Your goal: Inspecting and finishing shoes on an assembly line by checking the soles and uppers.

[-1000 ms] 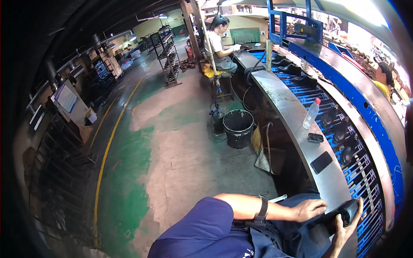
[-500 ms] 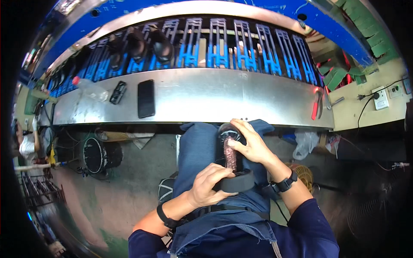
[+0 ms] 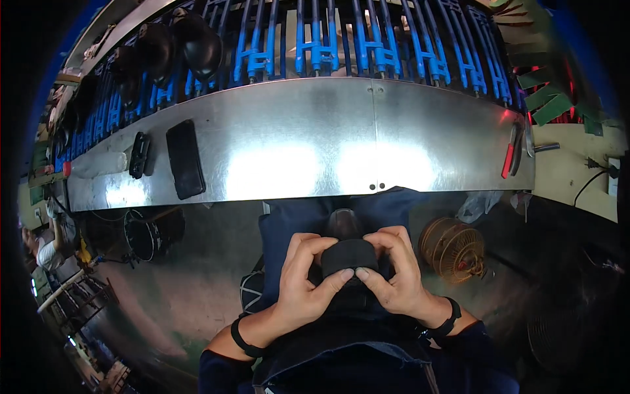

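Note:
Both of my hands grip one black shoe (image 3: 348,257) over my lap, just below the front edge of the metal workbench (image 3: 315,144). My left hand (image 3: 303,281) wraps the shoe's left side with the thumb pressed on its near edge. My right hand (image 3: 395,272) holds the right side, thumb meeting the left thumb at the middle. The shoe's toe (image 3: 344,222) points away from me toward the bench. I wear dark blue trousers and a black band on each wrist.
On the bench lie a black phone (image 3: 185,159), a small black object (image 3: 138,155), a plastic bottle (image 3: 98,164) and a red-handled tool (image 3: 508,160). Blue conveyor racks (image 3: 341,39) carry dark shoes (image 3: 197,46). A black bin (image 3: 146,235) and a brown fan (image 3: 451,248) stand on the floor.
My view swung from looking along the workshop down onto my lap. Both hands closed around the shoe; the right hand moved from its top to its side, thumbs now meeting.

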A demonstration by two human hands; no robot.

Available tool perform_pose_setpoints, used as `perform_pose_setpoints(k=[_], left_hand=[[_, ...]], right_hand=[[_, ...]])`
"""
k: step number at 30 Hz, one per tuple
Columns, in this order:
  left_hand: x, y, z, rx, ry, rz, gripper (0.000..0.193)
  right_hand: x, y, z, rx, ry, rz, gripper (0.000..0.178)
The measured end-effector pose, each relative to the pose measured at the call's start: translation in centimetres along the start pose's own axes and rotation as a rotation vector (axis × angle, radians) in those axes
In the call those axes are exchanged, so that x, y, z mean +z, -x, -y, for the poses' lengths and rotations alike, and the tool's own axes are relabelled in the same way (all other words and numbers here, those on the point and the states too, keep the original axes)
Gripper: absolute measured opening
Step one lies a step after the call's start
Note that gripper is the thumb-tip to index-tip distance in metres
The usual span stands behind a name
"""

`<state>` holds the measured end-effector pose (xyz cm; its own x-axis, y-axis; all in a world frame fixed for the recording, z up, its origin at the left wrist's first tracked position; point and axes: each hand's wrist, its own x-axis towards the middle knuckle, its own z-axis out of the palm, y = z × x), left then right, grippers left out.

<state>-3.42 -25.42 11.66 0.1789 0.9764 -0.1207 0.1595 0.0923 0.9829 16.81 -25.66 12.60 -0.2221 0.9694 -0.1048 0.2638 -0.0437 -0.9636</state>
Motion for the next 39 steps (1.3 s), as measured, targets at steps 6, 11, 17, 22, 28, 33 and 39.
perform_pose_setpoints(k=[6, 11, 17, 22, 28, 33, 39], left_hand=[[-0.2, -1.0, 0.5, -0.018, 0.004, 0.03, 0.045], [-1.1, -3.2, -0.6, 0.218, -0.418, 0.06, 0.049], [-1.1, -4.9, -1.0, 0.184, -0.197, 0.287, 0.047], [-2.6, 0.2, -3.1, 0.461, 0.054, 0.349, 0.072], [-0.3, 3.9, -3.1, 0.3, 0.152, 0.455, 0.074], [1.1, 6.0, -1.5, 0.296, 0.166, 0.371, 0.085], [2.7, 9.6, 0.1, 0.011, -0.178, 0.599, 0.141]], right_hand=[[-0.6, -0.9, -0.5, 0.047, -0.013, 0.032, 0.051], [-0.9, -1.6, -1.6, 0.106, -0.064, -0.02, 0.057], [-2.5, -2.5, -1.7, 0.175, -0.258, 0.109, 0.063], [-1.5, 1.1, 0.4, -0.123, -0.442, 0.391, 0.075], [1.2, 5.3, 1.4, -0.37, -0.355, 0.234, 0.047], [1.4, 7.7, 0.9, -0.328, -0.417, 0.084, 0.052], [0.3, 10.2, 1.3, -0.349, -0.613, -0.052, 0.074]])
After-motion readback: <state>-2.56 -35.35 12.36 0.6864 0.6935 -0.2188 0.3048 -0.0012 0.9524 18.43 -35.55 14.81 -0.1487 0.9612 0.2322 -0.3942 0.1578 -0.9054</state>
